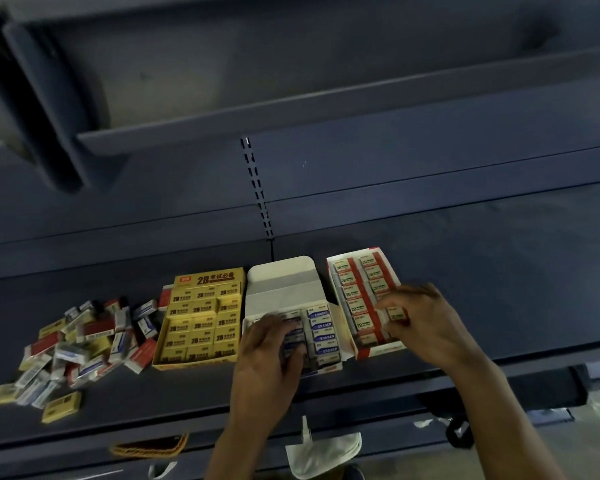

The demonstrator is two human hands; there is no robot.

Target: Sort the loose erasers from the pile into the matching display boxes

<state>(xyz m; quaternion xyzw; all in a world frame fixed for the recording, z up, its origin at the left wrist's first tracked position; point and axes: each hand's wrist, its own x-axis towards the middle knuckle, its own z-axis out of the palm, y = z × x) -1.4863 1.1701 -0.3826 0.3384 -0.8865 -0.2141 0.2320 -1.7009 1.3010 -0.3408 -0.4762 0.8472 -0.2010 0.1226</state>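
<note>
A pile of loose erasers (80, 344) in yellow, red and blue-white sleeves lies at the left of the dark shelf. Three display boxes stand in a row: a yellow box (201, 323) full of yellow erasers, a white box (284, 289) with its lid folded back holding blue-white erasers, and a red-and-white box (336, 271) with red-banded erasers. My left hand (274, 355) rests on the blue-white erasers in the white box, fingers bent over them. My right hand (426, 323) is over the red box and pinches a red-banded eraser (395, 315) at its right column.
The shelf (499, 271) runs wide to the right of the boxes, with its front edge just below them. An upper shelf (326, 109) hangs overhead. Below the edge are a white object (323, 452) and a woven orange item (149, 448).
</note>
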